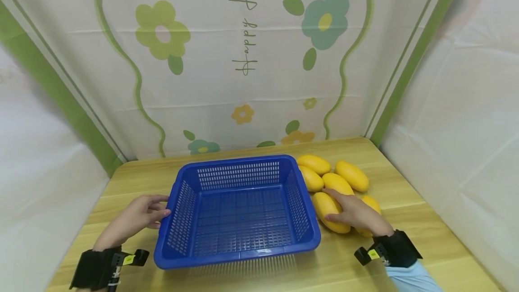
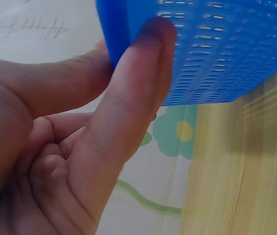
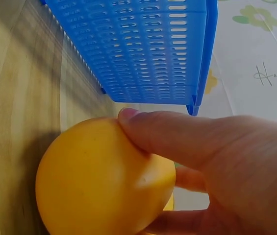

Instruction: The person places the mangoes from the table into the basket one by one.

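Yellow mango (image 1: 330,211) beside the basket (image 1: 239,256): smooth, slippery, so our right hand (image 1: 357,214) wraps its middle; left hand (image 1: 138,214) pinches the basket's rim.

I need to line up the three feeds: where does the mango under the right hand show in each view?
Head: the mango lies right of centre, low, beside the basket's right wall, under the right hand.
Left wrist: not in it; only the left hand on the basket's edge.
Right wrist: it fills the lower left, thumb across its top.
Shared landmark: the blue basket appears in all three.
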`<control>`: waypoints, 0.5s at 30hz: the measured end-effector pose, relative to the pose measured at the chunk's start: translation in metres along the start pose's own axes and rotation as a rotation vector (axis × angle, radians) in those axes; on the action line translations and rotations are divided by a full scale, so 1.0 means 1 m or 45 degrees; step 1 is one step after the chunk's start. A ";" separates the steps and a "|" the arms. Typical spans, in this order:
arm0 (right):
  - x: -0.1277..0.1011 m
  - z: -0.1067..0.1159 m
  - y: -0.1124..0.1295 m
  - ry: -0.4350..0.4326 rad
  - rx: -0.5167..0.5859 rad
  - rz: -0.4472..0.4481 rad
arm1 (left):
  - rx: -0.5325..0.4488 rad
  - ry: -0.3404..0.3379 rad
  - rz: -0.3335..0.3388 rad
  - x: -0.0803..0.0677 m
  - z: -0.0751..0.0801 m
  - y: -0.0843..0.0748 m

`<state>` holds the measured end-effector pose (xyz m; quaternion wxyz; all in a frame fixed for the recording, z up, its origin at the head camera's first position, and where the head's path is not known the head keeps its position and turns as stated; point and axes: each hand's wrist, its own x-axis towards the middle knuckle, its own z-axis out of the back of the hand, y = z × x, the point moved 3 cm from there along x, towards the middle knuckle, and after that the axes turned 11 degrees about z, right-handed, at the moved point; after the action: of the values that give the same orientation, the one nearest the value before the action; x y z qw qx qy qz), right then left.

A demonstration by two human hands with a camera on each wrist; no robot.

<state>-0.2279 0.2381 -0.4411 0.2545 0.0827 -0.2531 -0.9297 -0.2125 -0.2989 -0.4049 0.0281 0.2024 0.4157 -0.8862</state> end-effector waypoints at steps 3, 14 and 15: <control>0.002 0.000 0.000 0.008 -0.002 0.012 | -0.017 0.013 -0.011 0.000 0.000 0.002; 0.004 0.000 -0.001 -0.002 -0.009 0.032 | -0.031 0.025 -0.038 0.000 0.001 0.004; 0.003 0.000 -0.001 -0.006 -0.011 0.024 | -0.034 0.029 -0.044 0.001 0.001 0.004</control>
<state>-0.2315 0.2374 -0.4416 0.2631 0.0769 -0.2506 -0.9285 -0.2130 -0.3024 -0.4079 0.0106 0.2049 0.4314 -0.8785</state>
